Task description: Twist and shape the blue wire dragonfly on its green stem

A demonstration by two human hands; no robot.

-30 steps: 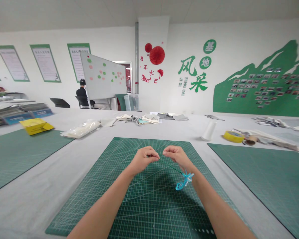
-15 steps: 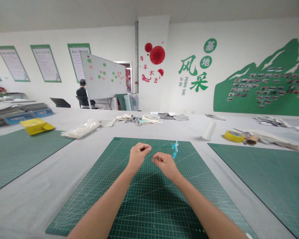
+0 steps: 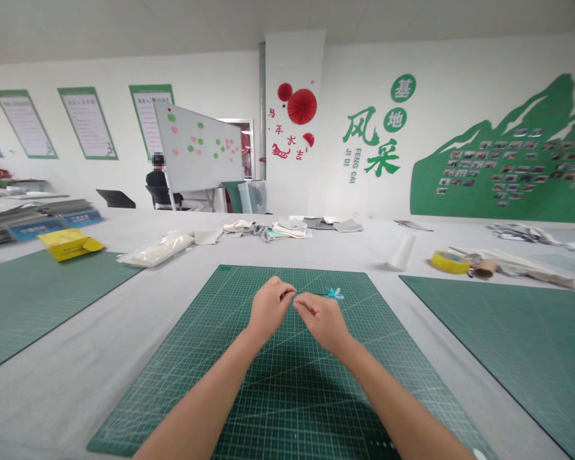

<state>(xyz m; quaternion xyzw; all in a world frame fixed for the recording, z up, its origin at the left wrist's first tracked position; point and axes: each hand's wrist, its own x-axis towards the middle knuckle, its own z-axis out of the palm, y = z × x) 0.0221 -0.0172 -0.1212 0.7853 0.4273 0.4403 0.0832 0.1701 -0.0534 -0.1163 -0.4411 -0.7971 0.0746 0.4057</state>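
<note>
A small light-blue flower (image 3: 334, 293) on a thin green stem is held above the green cutting mat (image 3: 287, 396). My left hand (image 3: 271, 309) is closed in a pinch at the stem's end. Beside it my right hand (image 3: 323, 321) is closed too, thumb and forefinger pressed together, its fingertips almost meeting the left ones. Part of the stem is hidden behind the right hand, and what those fingers pinch is too small to make out. The bloom shows just beyond my right knuckles.
Side mats lie at left (image 3: 52, 294) and right (image 3: 503, 332). A yellow box (image 3: 69, 244), a plastic-wrapped pack (image 3: 157, 249) and fabric scraps (image 3: 292, 228) lie behind. At right are a white roll (image 3: 402, 252) and yellow tape (image 3: 450, 262). A person (image 3: 158, 176) sits by the whiteboard (image 3: 201, 147).
My hands have come closer together, the fingertips now nearly touching. The blue flower has dropped lower and turned, and less of its stem shows.
</note>
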